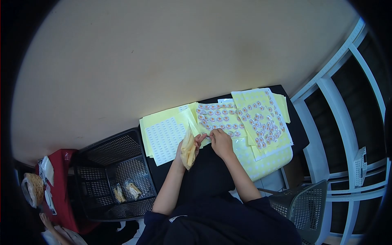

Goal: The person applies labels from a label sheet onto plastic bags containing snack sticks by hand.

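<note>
My left hand [198, 140] is closed around a clear plastic bag of pale yellow, stick-like snacks [188, 152], held upright over the table's front edge. Close beside it, my right hand [221, 142] has its fingers pinched together at the lower edge of a yellow sticker sheet [217, 119] with rows of round orange-and-white stickers. Whatever lies between those fingertips is too small to make out. Left of the bag lies a white label sheet [165, 139] with small printed rows, on top of yellow sheets.
More sticker sheets [263, 122] overlap on the right of the black-covered table [300, 132]. A black plastic crate [92, 179] with two snack bags [132, 190] stands at left. Beyond it, another person's hand [45, 220] is near a red-covered table [63, 192]. A perforated chair [306, 208] stands at right.
</note>
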`<action>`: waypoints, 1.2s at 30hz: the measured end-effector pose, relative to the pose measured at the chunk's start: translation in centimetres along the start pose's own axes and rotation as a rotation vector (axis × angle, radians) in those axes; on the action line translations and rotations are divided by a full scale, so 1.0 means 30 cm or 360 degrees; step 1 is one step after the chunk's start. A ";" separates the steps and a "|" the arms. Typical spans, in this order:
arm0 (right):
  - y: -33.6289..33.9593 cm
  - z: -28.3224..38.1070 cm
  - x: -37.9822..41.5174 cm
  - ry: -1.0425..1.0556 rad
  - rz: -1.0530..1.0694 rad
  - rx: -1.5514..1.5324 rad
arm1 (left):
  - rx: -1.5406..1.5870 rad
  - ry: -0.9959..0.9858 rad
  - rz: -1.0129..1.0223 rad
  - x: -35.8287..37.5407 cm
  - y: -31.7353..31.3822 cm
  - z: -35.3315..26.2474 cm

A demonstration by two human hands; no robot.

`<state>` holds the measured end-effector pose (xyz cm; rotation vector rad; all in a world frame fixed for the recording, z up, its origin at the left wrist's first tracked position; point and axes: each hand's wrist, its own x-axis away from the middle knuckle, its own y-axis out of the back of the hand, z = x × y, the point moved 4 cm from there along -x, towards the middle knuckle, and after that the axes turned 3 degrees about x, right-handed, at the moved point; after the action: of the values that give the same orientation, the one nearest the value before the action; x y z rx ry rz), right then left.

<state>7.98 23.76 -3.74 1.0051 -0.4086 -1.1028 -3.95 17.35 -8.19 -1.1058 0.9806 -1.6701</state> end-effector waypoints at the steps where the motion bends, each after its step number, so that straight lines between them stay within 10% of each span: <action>1: -0.001 -0.003 0.002 -0.0001 0.0001 0.0002 | -0.0002 -0.0014 -0.0046 -0.001 0.005 0.000; 8: -0.019 -0.058 -0.003 -0.0071 0.0058 -0.0381 | 0.0010 -0.0101 -0.0095 0.008 0.025 -0.020; 10: -0.003 -0.069 -0.006 -0.0083 -0.0160 -0.0808 | -0.0849 -0.0423 -0.0016 0.042 -0.032 -0.021; 16: 0.047 0.043 0.055 -0.0394 -0.0292 -0.1862 | -0.1108 -0.1994 -0.0389 0.174 -0.151 -0.071; 36: -0.102 0.293 0.119 -0.0706 -0.0034 -0.2477 | -0.1438 -0.2658 -0.0204 0.273 -0.220 0.052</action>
<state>1.58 16.24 -2.41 -0.6112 0.1775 -1.2351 -5.85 11.39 0.42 -2.4359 0.3934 0.1476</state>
